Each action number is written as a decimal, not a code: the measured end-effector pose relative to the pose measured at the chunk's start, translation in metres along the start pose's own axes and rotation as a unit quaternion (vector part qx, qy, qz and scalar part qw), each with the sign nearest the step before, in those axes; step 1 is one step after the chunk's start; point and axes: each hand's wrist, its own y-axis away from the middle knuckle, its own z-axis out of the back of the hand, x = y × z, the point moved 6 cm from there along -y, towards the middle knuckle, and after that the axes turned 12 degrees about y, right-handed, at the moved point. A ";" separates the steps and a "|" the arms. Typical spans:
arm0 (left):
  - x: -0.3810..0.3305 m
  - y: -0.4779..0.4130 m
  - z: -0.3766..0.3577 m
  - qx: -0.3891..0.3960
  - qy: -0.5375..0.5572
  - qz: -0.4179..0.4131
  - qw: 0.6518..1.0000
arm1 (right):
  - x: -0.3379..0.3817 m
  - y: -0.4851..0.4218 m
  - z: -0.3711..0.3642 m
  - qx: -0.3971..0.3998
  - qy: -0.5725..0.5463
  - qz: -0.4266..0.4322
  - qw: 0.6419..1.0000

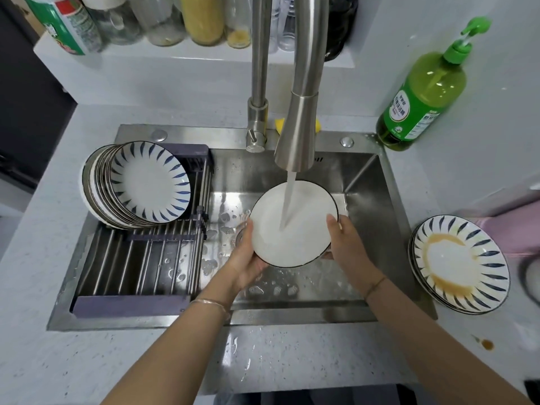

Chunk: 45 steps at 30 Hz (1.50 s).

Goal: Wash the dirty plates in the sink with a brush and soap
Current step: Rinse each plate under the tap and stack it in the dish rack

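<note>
A white plate (271,229) with a dark rim is held tilted over the steel sink (365,206), and water from the faucet (301,112) runs onto it. My left hand (244,258) grips its lower left edge from beneath. My right hand (344,241) holds its right edge with the thumb on the rim. A stack of dirty blue-striped plates (458,264), the top one smeared with brown sauce, sits on the counter to the right. Several clean striped plates (146,185) lean in the drying rack (137,258) on the left. No brush is in view.
A green soap pump bottle (420,95) stands at the sink's back right corner. Something yellow (280,124) peeks out behind the faucet. Bottles and jars (175,19) line the back ledge. A small brown spill (486,344) marks the front counter.
</note>
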 end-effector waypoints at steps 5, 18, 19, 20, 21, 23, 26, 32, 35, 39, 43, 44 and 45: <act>0.009 0.002 -0.005 -0.071 -0.101 0.010 0.992 | -0.038 -0.003 -0.007 0.001 -0.081 -0.120 0.989; -0.040 0.011 -0.012 -0.003 -0.151 -0.138 0.979 | -0.011 0.028 0.009 -0.056 0.180 0.250 0.950; -0.039 0.007 -0.011 0.000 -0.148 -0.125 0.981 | -0.003 0.032 0.014 -0.077 0.227 0.302 0.923; -0.038 0.006 -0.012 -0.001 -0.144 -0.112 0.983 | 0.003 0.034 0.017 -0.087 0.273 0.350 0.892; -0.036 0.005 -0.012 -0.007 -0.136 -0.096 0.986 | 0.008 0.037 0.017 -0.089 0.316 0.396 0.858; -0.030 0.002 -0.009 -0.019 -0.115 -0.063 0.991 | 0.015 0.038 0.014 -0.089 0.401 0.476 0.777; -0.023 -0.001 -0.001 -0.018 -0.083 -0.015 0.996 | 0.022 0.030 0.008 -0.078 0.440 0.535 0.717; -0.028 -0.009 0.008 -0.011 -0.048 0.066 0.997 | 0.019 0.015 -0.013 0.054 0.317 0.368 0.872; -0.027 -0.010 0.010 -0.004 -0.096 0.082 0.992 | 0.010 0.009 -0.023 0.103 0.097 0.179 0.974; -0.029 -0.010 0.021 -0.026 -0.173 0.057 0.983 | -0.017 0.001 -0.039 0.111 -0.188 -0.037 0.975; -0.039 -0.009 0.035 -0.055 -0.219 0.036 0.974 | -0.028 0.006 -0.059 0.148 -0.317 -0.142 0.926; -0.043 -0.009 0.037 -0.059 -0.228 0.029 0.971 | -0.031 0.007 -0.062 0.156 -0.331 -0.151 0.918; -0.046 -0.010 0.040 -0.064 -0.233 0.023 0.970 | -0.033 0.009 -0.065 0.163 -0.342 -0.156 0.912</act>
